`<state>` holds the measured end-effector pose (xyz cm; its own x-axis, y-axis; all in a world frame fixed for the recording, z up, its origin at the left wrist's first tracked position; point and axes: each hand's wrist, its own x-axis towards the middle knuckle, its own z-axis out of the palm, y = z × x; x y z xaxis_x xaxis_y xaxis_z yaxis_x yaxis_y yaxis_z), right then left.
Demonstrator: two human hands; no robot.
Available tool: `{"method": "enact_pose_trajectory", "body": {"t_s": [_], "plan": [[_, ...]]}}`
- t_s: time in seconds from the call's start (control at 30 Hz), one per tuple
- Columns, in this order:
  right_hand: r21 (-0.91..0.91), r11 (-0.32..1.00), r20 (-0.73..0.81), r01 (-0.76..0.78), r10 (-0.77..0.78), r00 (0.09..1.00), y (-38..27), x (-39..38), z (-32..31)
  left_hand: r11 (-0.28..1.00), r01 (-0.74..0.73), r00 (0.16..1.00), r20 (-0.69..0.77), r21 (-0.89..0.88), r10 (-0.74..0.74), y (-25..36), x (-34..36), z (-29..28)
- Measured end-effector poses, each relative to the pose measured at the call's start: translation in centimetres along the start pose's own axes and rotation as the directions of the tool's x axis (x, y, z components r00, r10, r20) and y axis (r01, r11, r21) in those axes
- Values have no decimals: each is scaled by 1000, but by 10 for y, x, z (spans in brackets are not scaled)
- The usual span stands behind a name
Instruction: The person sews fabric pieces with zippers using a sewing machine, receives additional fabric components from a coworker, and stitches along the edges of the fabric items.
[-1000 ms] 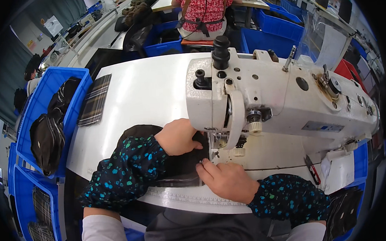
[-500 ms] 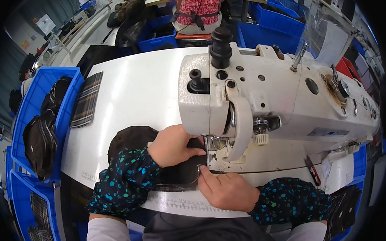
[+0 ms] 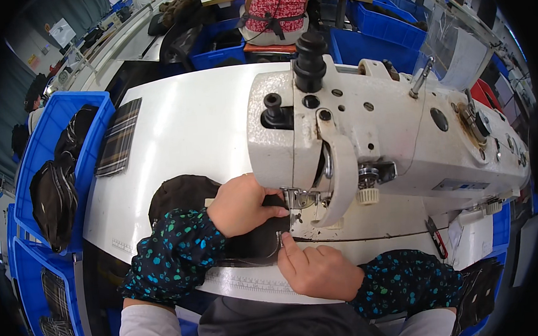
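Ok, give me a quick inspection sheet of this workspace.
Surface: white tabletop, ruler scale along near edge.
Work items: dark fabric piece lying beside the needle area of a sewing machine.
Clutter: plaid fabric left; red-and-black snips right.
Hands: left hand on the fabric piece; right hand touches its near-right edge; grip unclear.
Cables: nothing seen near the hands.
Surroundings: blue bin holding dark pieces, left; seated co-worker beyond.

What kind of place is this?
It's probably a sewing workshop or factory. There's a big white metal sewing machine, a flat dark brown fabric piece by its needle end, and a blue plastic bin holding more dark brown fabric.
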<state>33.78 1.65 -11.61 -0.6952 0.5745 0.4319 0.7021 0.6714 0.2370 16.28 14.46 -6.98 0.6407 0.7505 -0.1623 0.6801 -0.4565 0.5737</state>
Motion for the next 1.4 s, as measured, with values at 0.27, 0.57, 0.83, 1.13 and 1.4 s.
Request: {"method": "enact_pose_trajectory", "body": {"t_s": [0.27,0.57,0.83,1.13,1.4], "plan": [[-13,999,21,-49,49,999,-2,1,-2,1000,-23,999,-34,6,23,-6,2,7],[44,989,92,-143,138,986,-2,2,-2,953,-140,984,68,-268,164,-11,-2,-20],[55,992,78,-117,113,991,-1,3,-4,954,-299,951,-96,-37,294,-13,-1,-21],[79,991,73,-111,105,992,-3,2,0,892,-443,889,84,-89,450,-27,3,-23],[61,993,70,-101,96,993,-3,2,1,878,-323,864,-269,354,426,-19,10,16]]}}
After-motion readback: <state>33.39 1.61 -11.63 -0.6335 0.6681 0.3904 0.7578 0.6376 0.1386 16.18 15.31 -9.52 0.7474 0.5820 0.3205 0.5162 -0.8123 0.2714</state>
